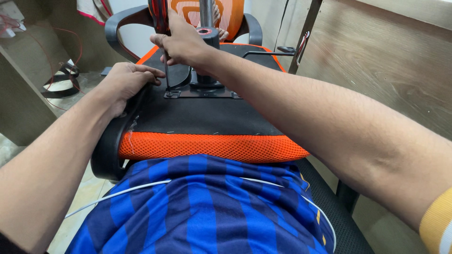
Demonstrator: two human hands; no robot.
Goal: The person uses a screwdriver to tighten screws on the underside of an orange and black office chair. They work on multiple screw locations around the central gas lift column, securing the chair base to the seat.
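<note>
One upturned orange mesh office chair (pixel 212 146) lies across a lap beside pale wood-grain panels (pixel 386 61). Two hands: the left hand (pixel 125 82) clasps its black armrest (pixel 106 150); the right hand (pixel 181 44) is closed around one thin metal tool (pixel 167 77).

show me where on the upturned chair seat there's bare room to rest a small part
The flat black underside is free between the metal mounting plate and the orange mesh edge. Another bare strip lies right of the plate, below the thin lever. It is crowded around the central column, where the right hand holds a slim tool and the left hand grips the armrest.
</note>
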